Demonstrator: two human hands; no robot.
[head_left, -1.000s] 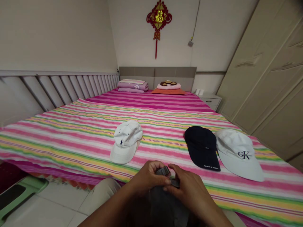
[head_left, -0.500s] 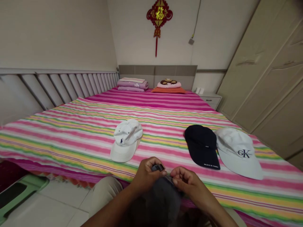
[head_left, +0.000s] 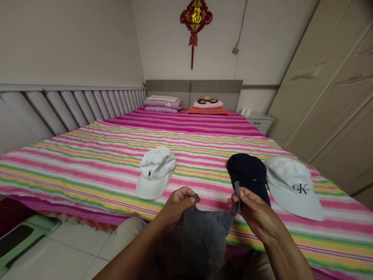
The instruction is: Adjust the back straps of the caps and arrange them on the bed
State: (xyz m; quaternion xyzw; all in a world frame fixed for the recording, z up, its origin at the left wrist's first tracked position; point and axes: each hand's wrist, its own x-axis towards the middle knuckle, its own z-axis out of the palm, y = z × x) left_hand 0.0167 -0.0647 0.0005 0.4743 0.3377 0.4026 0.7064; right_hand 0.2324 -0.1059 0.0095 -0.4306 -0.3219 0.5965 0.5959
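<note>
A dark grey cap [head_left: 204,233] hangs between my two hands at the bed's near edge, its lower part lost in shadow. My left hand [head_left: 177,204] pinches the cap's left strap end, where a small metal buckle [head_left: 196,198] sticks out. The loose strap [head_left: 236,196] on the right side is pinched by my right hand [head_left: 253,210], which partly covers a black cap [head_left: 247,171]. Beside that one lies a white cap with dark letters [head_left: 294,186]. Another white cap with a small dark logo [head_left: 155,171] rests further left.
The caps lie on a striped bedspread [head_left: 96,167]. Folded bedding [head_left: 163,105] and an orange pillow [head_left: 208,111] sit near the headboard [head_left: 215,91]. A green stool [head_left: 43,227] stands at lower left, a wardrobe [head_left: 329,93] at right.
My hands have moved apart, my right hand going right and up with the strap. The strap and buckle ends are now separated, and the grey cap's opening is spread wider.
</note>
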